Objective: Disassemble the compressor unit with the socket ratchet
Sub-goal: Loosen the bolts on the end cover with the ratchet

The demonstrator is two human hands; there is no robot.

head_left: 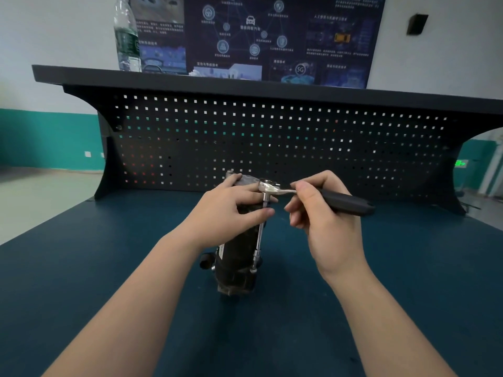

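A dark cylindrical metal compressor unit (236,265) stands upright mid-desk, toward the back edge of the blue desk (381,295). The left hand (231,208) grips its top; the right hand (324,210) holds the black-handled chrome socket ratchet (275,187), its extension reaching a low bolt. Nothing appears removed yet. A clear plastic bottle (126,36) stands on the shelf; its contents are unclear.

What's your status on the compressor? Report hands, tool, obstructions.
Left hand grips the upright compressor unit. Right hand holds the socket ratchet handle, extension down to a low bolt. Nothing in the way.
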